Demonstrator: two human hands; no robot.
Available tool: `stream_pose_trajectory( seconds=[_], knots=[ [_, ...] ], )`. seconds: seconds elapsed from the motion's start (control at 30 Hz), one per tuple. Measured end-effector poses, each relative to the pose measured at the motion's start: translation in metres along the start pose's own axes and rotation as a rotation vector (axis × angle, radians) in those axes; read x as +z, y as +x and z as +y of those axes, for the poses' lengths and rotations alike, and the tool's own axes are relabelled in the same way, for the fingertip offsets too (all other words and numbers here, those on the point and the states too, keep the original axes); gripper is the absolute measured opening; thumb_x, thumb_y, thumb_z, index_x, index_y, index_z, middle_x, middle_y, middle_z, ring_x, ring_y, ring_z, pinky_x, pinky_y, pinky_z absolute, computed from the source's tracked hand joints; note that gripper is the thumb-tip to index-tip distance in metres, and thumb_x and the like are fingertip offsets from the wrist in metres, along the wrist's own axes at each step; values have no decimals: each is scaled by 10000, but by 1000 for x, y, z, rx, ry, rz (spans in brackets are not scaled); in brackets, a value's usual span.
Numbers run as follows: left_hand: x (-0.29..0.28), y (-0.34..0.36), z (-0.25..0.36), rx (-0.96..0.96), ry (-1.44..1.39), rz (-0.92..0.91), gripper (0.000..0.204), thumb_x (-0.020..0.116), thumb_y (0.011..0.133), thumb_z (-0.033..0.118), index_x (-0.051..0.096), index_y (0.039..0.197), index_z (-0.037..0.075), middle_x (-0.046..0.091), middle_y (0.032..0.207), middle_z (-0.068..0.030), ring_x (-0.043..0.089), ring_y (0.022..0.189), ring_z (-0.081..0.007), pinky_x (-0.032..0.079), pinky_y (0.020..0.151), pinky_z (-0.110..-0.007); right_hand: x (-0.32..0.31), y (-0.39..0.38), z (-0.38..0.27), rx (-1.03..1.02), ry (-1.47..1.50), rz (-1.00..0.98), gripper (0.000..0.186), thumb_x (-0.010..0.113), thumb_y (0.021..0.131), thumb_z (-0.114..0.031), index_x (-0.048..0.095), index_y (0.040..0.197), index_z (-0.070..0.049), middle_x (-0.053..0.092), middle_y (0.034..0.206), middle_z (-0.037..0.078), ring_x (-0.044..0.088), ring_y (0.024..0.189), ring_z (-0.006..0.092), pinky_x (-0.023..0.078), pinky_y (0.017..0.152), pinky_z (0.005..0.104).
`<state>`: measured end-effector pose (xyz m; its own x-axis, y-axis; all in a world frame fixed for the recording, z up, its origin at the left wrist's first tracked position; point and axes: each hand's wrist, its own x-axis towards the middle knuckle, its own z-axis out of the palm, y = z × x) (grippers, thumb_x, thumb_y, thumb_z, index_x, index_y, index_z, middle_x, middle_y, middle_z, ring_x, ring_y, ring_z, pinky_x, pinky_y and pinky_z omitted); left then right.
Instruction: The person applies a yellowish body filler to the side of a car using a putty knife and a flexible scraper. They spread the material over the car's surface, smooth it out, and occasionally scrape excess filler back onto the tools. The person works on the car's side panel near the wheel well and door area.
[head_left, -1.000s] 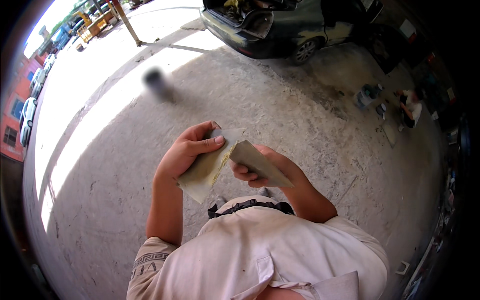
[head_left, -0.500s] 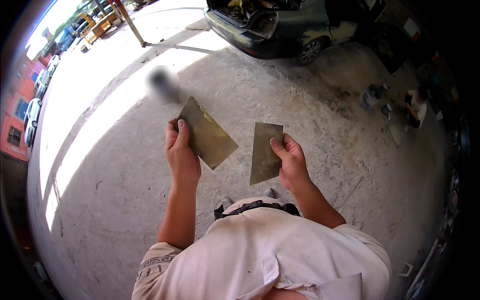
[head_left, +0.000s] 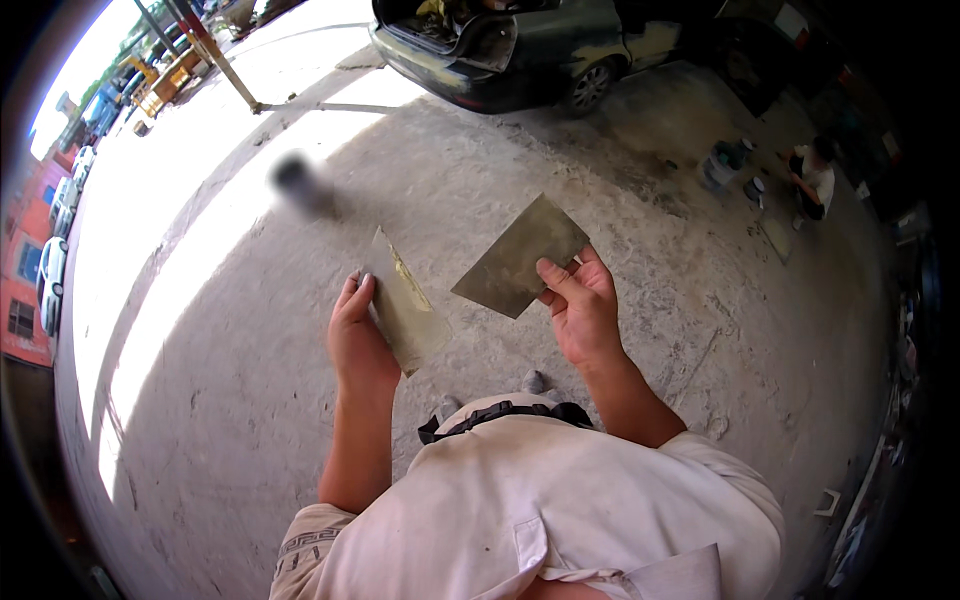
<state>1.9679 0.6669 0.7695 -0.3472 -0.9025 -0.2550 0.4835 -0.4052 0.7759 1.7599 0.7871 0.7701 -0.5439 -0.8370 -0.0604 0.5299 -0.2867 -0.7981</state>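
Observation:
In my left hand [head_left: 362, 335] is a thin, flat putty scraper [head_left: 405, 315], pinched at its left edge between thumb and fingers. It is tilted, and yellow putty clings along its upper right edge. My right hand [head_left: 585, 305] grips a second flat putty scraper [head_left: 520, 258], thumb on top and fingers curled beneath. This one is dull grey-brown with smears on its face. The two scrapers are apart, both held over the concrete floor in front of my waist.
A dark car [head_left: 540, 62] with yellowish patches and an open trunk stands ahead. To the right, a person [head_left: 815, 188] crouches near a bucket [head_left: 720, 168] and a small can [head_left: 755, 187]. A post [head_left: 218, 55] rises at far left. A dark blurred patch [head_left: 305, 187] is left of centre.
The left scraper has tipped toward edge-on and lowered slightly. My right hand has turned its scraper from upright to slanting, with a corner pointing left, and raised it a little. The view has shifted slightly.

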Motion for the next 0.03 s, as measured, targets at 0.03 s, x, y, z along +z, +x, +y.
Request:
stream_pose_trajectory(
  seconds=[0.03],
  knots=[
    [-8,3,-8,-31,10,-33,379,500,960,192,448,1301,36,568,1193,-43,563,1085,-190,462,934,-350,2,-1,-2,-13,-19,16,368,592,892,-35,494,1246,-49,620,1151,86,634,974,172,543,830,283]
  ],
)
